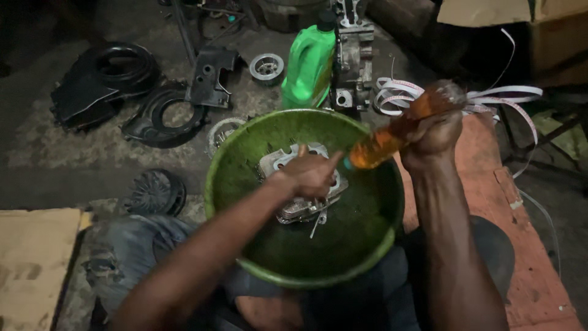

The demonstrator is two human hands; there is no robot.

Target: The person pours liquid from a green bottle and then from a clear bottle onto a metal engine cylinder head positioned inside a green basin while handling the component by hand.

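Bottle of amber liquid is tilted neck-down over the green basin, its base end clamped in the right hand, fingers closed round it. Left hand is curled on the grey metal casting lying in the basin; whether it also pinches a brush or tool cannot be told. Judged thin plastic, light and likely oily, so the bottle wants a full wrap at the body. The casting looks heavy, rigid and slick. Bottle mouth is blurred; the liquid's level is unclear. Green jug stands beyond the rim.
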